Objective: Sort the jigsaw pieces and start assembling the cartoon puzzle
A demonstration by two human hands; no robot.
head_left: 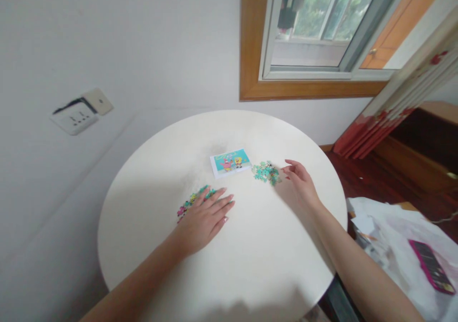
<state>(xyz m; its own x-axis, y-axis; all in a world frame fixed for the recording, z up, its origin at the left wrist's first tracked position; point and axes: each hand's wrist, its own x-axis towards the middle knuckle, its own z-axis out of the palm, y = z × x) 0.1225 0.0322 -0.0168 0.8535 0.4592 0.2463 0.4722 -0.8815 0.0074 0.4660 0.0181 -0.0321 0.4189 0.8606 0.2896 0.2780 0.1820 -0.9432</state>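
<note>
My left hand (205,217) lies flat on the round white table (250,274), fingers stretched out, covering part of a joined patch of jigsaw pieces (186,206) in teal, pink and yellow. My right hand (299,181) rests to the right with its fingers loosely curved and apart, the fingertips touching the edge of a small heap of loose teal puzzle pieces (265,172). Between and beyond the hands lies a small cartoon picture card (230,162).
The table stands against a white wall with a power socket (77,116) at the left. A wood-framed window (311,40) is behind it. To the right are a curtain (400,102), dark wooden floor, white bags and a pink phone (432,265).
</note>
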